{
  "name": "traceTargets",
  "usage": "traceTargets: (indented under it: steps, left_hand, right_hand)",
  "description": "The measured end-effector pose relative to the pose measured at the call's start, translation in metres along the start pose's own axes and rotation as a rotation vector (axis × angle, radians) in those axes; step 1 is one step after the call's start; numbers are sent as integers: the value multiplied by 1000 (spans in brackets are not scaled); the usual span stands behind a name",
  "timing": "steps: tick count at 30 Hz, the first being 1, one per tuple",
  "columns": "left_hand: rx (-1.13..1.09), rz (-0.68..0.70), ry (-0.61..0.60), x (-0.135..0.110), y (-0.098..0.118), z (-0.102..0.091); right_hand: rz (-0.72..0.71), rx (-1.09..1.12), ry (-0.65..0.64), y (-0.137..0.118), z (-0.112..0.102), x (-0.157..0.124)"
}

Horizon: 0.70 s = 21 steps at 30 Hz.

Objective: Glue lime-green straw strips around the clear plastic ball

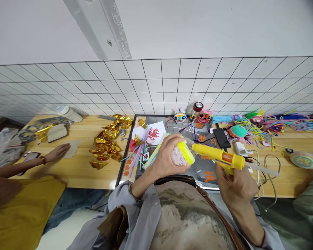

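My left hand (165,156) is wrapped round a rounded, pale pinkish piece (176,155) with bright yellow strips along its right edge. My fingers hide part of this piece. In my right hand (236,189) is a yellow hot glue gun (219,156), gripped by its handle. A translucent glue stick (263,169) sticks out of the gun's back end. The nozzle points left at the yellow edge, close to it; whether they touch I cannot tell. Pastel craft strips (141,152) lie on the dark mat (161,172) beyond my left wrist.
Along the wall stand two decorated animal-face crafts (180,116) and a flask (197,109). A phone (221,138), a power strip (240,149), cables and colourful pipe cleaners (250,125) lie on the right. Gold foil (106,142) and another person's hand (58,152) are on the left.
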<state>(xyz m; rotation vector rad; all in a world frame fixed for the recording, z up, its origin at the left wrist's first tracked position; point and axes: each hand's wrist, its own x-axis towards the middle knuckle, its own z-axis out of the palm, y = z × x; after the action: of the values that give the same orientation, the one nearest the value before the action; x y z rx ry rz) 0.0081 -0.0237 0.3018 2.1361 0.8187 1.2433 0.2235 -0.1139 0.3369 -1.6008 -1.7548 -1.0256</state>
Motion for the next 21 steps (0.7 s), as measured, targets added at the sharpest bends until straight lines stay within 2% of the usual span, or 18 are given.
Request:
traceTargets:
  steps: [9, 16, 21]
  left_hand:
    - [2, -11, -3, 0, 1, 1]
    - [23, -31, -19, -1, 1, 1]
    - [13, -21, -12, -1, 0, 2]
  right_hand:
    - [94, 9, -67, 3, 1, -14]
    - [23, 7, -16, 1, 2, -5]
    - [45, 31, -35, 1, 1, -6]
